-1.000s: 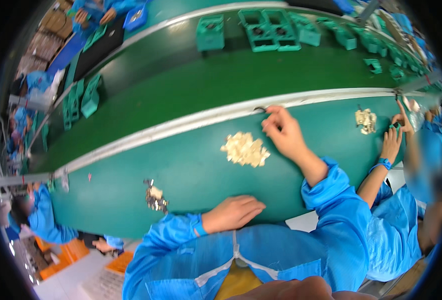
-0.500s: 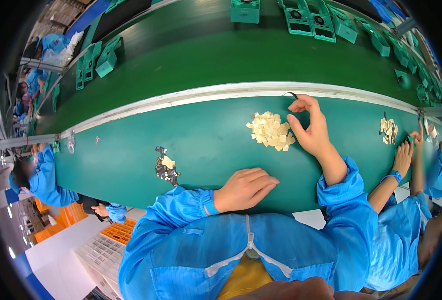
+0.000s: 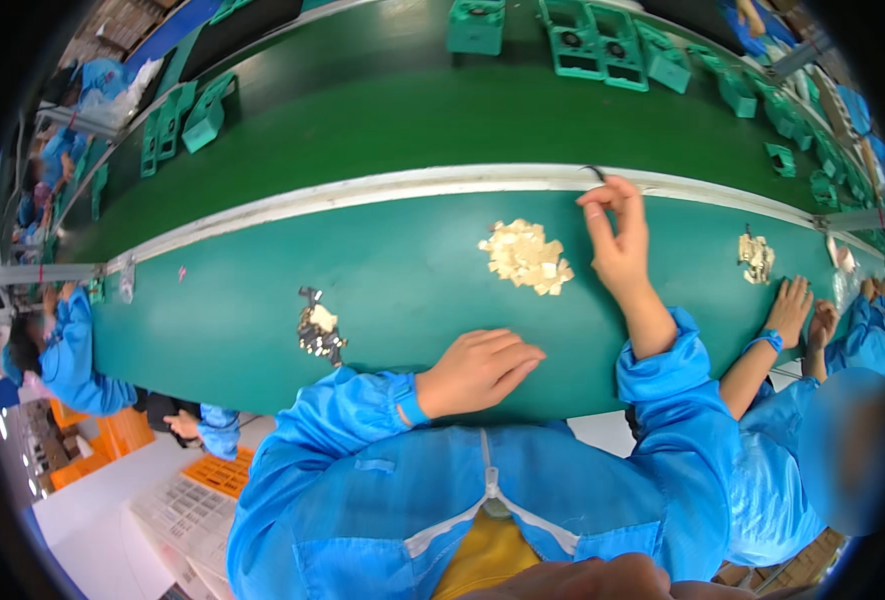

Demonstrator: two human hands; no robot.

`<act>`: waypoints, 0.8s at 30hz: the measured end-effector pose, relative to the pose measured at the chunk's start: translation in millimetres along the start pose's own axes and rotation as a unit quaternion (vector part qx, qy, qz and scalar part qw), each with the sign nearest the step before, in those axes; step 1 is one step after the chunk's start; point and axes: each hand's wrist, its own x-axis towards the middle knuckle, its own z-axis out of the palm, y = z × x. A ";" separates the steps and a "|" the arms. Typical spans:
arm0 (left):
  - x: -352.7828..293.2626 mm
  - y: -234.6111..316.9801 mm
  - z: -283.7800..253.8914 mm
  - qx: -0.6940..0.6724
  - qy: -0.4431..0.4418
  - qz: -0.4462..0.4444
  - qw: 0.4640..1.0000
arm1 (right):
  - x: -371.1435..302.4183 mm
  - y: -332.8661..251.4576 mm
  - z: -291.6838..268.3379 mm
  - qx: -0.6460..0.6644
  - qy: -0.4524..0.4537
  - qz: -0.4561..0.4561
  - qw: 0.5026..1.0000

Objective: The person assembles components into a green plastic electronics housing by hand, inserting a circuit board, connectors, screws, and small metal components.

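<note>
My right hand (image 3: 618,235) is raised near the white rail, thumb and fingertips pinched on a thin curved black strip (image 3: 595,172). The strip sticks out past the fingertips, seen against the rail. Left of that hand lies a heap of small cream-coloured square pieces (image 3: 526,258) on the green work surface (image 3: 413,260). My left hand (image 3: 478,372) rests palm down by the near edge, fingers loosely stretched and nothing visible in it. Further left is a small pile of black parts (image 3: 321,335) with some cream pieces among them.
Beyond the white rail (image 3: 383,188) runs a dark green belt (image 3: 363,115) carrying green plastic housings (image 3: 575,45). A co-worker's hand (image 3: 789,312) lies at the right, near another cream pile (image 3: 756,258). Another person (image 3: 93,360) sits at the left end. White crates (image 3: 188,510) stand lower left.
My right hand has lifted the black strip up and slightly right, and its fingers are closer together. My left hand stays put. The co-worker's hands at right have moved apart. The view has shifted slightly.
</note>
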 end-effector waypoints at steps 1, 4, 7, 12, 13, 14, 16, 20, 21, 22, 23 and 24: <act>-2.4 -0.7 0.3 0.018 -0.011 -0.007 1.000 | -4.2 -0.4 2.8 -0.008 0.003 -0.012 1.000; -4.3 -6.5 1.3 0.049 -0.020 -0.019 0.998 | -8.3 -19.1 18.9 -0.121 -0.147 -0.091 0.977; -7.6 -3.8 3.1 0.047 -0.028 -0.001 0.998 | -17.7 -38.3 46.2 -0.155 -0.251 -0.173 0.940; -7.6 -3.9 5.9 0.047 -0.033 -0.005 0.998 | -23.6 -38.2 52.5 -0.214 -0.310 -0.241 0.894; -7.2 -4.5 6.2 0.046 -0.035 -0.003 0.998 | -23.7 -38.2 52.8 -0.215 -0.309 -0.249 0.892; -7.4 -5.6 6.0 0.050 -0.036 0.004 0.998 | -24.3 -37.9 53.6 -0.216 -0.309 -0.256 0.890; -7.7 -7.1 6.4 0.053 -0.038 0.009 0.998 | -23.0 -37.2 55.8 -0.223 -0.308 -0.255 0.889; -4.3 -7.5 5.8 0.068 -0.038 0.016 0.997 | -22.6 -34.2 57.5 -0.233 -0.306 -0.253 0.888; -3.9 -7.0 5.8 0.067 -0.038 0.016 0.997 | -23.4 -33.2 58.2 -0.232 -0.306 -0.254 0.888; -4.7 -7.5 5.9 0.069 -0.037 0.015 0.997 | -24.3 -31.5 60.0 -0.235 -0.308 -0.246 0.889; -5.4 -8.2 6.5 0.071 -0.037 0.015 0.997 | -24.8 -30.7 61.3 -0.237 -0.310 -0.238 0.889; -5.8 -8.5 6.8 0.072 -0.037 0.015 0.997 | -25.1 -30.9 61.4 -0.236 -0.310 -0.241 0.889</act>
